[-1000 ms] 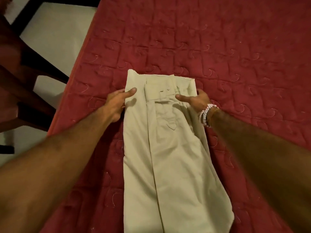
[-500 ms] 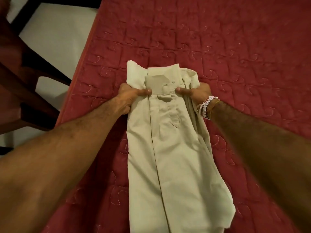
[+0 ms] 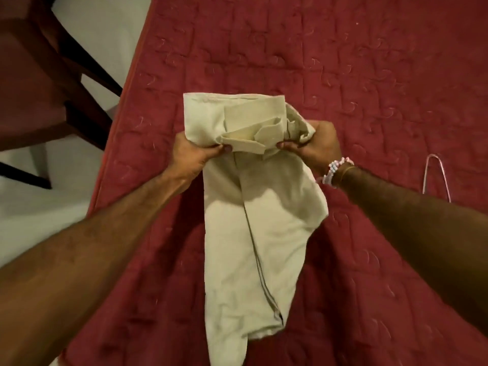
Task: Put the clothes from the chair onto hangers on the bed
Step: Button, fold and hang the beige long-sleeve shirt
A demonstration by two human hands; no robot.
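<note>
Count: one pair of beige trousers (image 3: 250, 233), one wire hanger (image 3: 435, 175) only partly in view, one dark wooden chair (image 3: 39, 88), two grips.

Surface and room: the bed (image 3: 369, 75) carries a red quilted cover with stitched squares and curls. Its left edge runs beside a pale floor (image 3: 105, 30), where the chair stands close to the bed. The light is dim and warm.

Trousers: they are on the bed, roughly central, with the hanger well apart on the right. The long axis runs away from the person. The waistband end points to the far side and the legs trail back towards the near edge, where the cloth is folded over on itself. The waistband end is bunched and creased between the two grips.

Left grip (image 3: 192, 154): clenched on the left side of the waistband, thumb pressed on top of the cloth.

Right grip (image 3: 314, 146): clenched on the right side of the waistband in the same way. Bracelets (image 3: 334, 170) sit on that wrist.
</note>
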